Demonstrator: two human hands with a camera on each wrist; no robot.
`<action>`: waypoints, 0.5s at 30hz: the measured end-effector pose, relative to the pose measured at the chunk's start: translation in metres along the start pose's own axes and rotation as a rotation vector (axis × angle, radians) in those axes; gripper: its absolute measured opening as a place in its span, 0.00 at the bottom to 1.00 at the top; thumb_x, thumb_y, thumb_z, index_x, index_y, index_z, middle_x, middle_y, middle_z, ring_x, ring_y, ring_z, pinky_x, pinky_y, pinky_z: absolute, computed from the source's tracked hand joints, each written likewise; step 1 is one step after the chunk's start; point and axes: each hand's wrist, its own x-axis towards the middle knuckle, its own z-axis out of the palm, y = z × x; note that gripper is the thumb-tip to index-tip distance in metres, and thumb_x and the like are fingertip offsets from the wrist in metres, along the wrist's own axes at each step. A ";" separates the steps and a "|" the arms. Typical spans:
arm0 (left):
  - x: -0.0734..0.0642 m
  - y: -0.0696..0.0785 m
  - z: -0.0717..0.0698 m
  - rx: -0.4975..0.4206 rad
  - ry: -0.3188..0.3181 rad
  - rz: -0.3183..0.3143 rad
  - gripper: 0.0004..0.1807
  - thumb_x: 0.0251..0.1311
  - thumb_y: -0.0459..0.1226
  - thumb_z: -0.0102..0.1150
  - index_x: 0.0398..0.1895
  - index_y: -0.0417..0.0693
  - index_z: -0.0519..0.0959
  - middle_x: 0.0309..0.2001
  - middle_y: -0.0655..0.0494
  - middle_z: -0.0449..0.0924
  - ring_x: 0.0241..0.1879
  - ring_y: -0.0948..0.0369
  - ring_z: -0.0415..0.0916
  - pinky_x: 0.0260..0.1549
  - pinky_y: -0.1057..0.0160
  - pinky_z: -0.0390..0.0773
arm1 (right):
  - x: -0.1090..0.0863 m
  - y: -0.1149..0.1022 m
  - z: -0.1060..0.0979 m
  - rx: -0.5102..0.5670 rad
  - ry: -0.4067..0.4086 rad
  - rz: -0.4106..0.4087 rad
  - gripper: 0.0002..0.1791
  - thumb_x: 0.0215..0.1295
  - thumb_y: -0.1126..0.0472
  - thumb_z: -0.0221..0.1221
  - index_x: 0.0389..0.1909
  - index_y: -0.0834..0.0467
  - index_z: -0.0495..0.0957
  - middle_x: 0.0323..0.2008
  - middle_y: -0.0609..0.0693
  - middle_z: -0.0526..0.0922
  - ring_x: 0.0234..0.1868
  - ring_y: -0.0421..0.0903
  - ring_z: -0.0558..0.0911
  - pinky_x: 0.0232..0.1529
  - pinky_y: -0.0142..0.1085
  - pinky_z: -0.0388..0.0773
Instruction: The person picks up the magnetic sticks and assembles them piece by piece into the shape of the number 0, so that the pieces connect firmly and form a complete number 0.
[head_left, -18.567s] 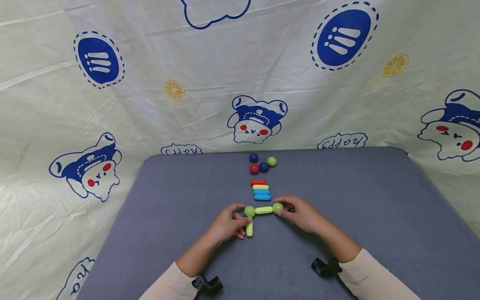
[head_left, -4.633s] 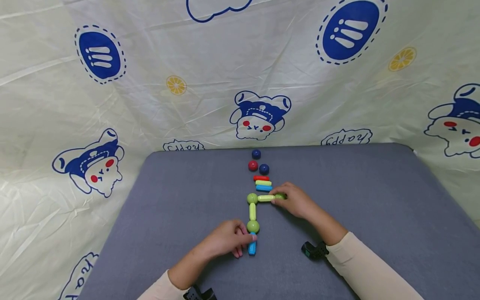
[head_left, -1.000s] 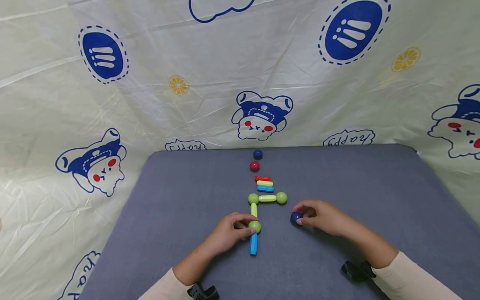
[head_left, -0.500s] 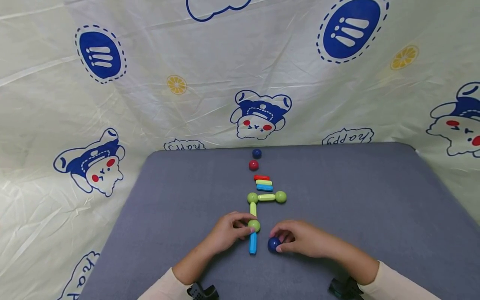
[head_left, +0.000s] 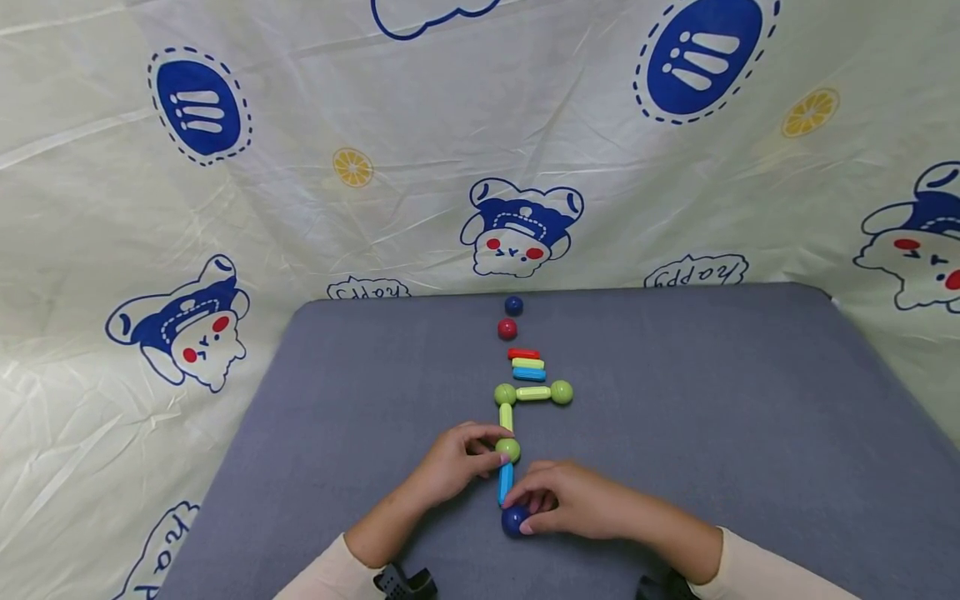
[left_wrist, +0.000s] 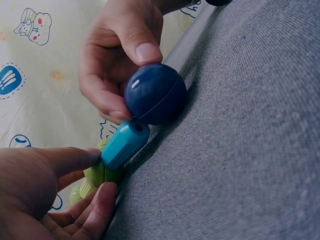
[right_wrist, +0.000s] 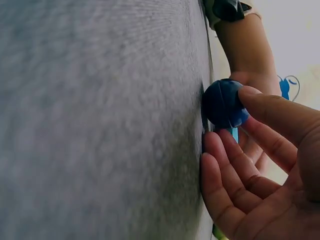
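My right hand [head_left: 573, 502] pinches a dark blue ball [head_left: 514, 521] between thumb and fingers, right at the near end of a light blue rod [head_left: 506, 483]. In the left wrist view the ball [left_wrist: 155, 93] meets that rod's end. My left hand [head_left: 461, 460] grips a green ball [head_left: 508, 451] at the rod's far end. From there a yellow-green rod [head_left: 506, 417] leads to a corner green ball [head_left: 506, 394]. Another yellow-green rod [head_left: 533, 393] runs right from the corner to a third green ball [head_left: 562, 392]. The right wrist view shows the blue ball [right_wrist: 223, 104] at my thumb tip.
Beyond the joined pieces lie a loose blue rod [head_left: 529, 375], a yellow-green rod [head_left: 528, 364] and a red rod [head_left: 523, 354]. Farther back are a red ball [head_left: 507, 329] and a dark blue ball [head_left: 513, 306]. A printed cloth [head_left: 420, 233] hangs behind the grey table [head_left: 675, 375].
My right hand has brought the dark blue ball leftward and nearer, from the right side to the light blue rod's near end. My left hand stays on the green ball.
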 end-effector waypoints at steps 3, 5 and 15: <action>0.001 -0.001 0.000 0.003 0.000 0.001 0.15 0.64 0.39 0.68 0.53 0.50 0.85 0.46 0.45 0.80 0.34 0.61 0.81 0.30 0.66 0.83 | 0.003 -0.001 0.003 -0.004 0.000 -0.024 0.14 0.65 0.52 0.68 0.50 0.46 0.85 0.41 0.39 0.80 0.39 0.30 0.79 0.41 0.27 0.80; 0.001 -0.002 0.000 0.010 0.001 0.001 0.15 0.64 0.39 0.68 0.53 0.50 0.85 0.46 0.46 0.80 0.33 0.61 0.81 0.30 0.66 0.83 | 0.005 -0.001 0.004 -0.005 -0.001 -0.031 0.14 0.65 0.52 0.68 0.51 0.45 0.85 0.40 0.39 0.80 0.39 0.30 0.78 0.41 0.27 0.79; 0.003 -0.004 -0.001 0.023 -0.007 0.000 0.15 0.64 0.39 0.67 0.53 0.50 0.85 0.45 0.48 0.80 0.32 0.62 0.81 0.29 0.67 0.82 | 0.008 -0.002 0.004 0.007 -0.010 -0.017 0.14 0.66 0.52 0.67 0.52 0.46 0.84 0.40 0.41 0.79 0.39 0.31 0.77 0.41 0.28 0.79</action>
